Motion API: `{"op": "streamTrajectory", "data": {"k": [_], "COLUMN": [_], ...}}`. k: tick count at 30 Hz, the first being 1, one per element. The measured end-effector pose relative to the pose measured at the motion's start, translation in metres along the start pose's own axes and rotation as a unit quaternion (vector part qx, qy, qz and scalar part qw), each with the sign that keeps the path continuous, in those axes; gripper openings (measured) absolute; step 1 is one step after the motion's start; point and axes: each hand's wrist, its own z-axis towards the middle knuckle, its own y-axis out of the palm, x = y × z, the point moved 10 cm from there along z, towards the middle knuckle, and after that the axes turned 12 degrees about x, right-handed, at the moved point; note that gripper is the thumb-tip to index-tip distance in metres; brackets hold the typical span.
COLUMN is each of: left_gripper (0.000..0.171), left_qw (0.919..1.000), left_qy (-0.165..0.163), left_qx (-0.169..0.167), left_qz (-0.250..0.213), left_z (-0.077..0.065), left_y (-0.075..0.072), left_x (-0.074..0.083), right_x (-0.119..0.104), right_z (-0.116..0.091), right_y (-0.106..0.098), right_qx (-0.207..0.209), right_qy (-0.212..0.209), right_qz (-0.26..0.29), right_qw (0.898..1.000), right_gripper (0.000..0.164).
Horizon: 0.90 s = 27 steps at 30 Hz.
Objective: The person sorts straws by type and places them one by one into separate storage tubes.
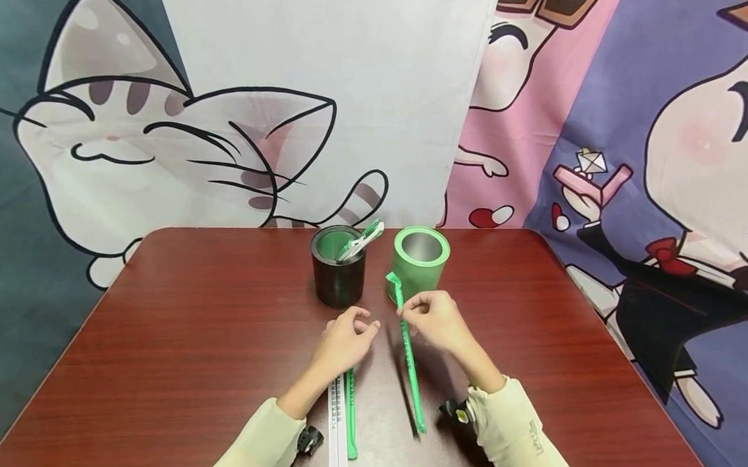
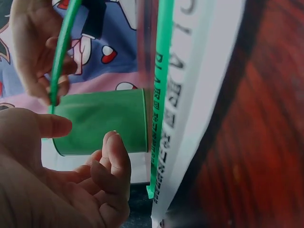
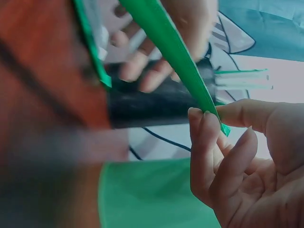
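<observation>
Right hand (image 1: 437,323) pinches a green straw (image 1: 410,364) in front of the green cup (image 1: 423,277).
Left hand (image 1: 344,340), loosely bent and holding nothing, is over a white straw (image 1: 338,437) pointing toward the near edge of the desk (image 1: 219,324); the black cup (image 1: 338,286) stands near the far edge.
</observation>
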Motion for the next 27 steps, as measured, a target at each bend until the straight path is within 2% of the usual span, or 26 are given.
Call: {"op": "streamTrajectory", "data": {"k": [15, 21, 27], "left_gripper": [0.037, 0.038, 0.044], "left_qw": [0.9992, 0.9992, 0.9983], "left_qy": [0.018, 0.025, 0.046], "left_qx": [-0.013, -0.015, -0.025], "left_qz": [0.034, 0.028, 0.026], "left_z": [0.001, 0.003, 0.006], "left_y": [0.007, 0.007, 0.011], "left_x": [0.006, 0.018, 0.036], "right_x": [-0.055, -0.071, -0.080], "right_z": [0.042, 0.054, 0.064], "right_y": [-0.076, -0.107, -0.137], "right_qx": [0.058, 0.087, 0.143], "right_qy": [-0.022, -0.033, -0.044], "right_qz": [0.016, 0.010, 0.044], "right_qw": [0.998, 0.996, 0.988], "right_gripper": [0.019, 0.024, 0.026]}}
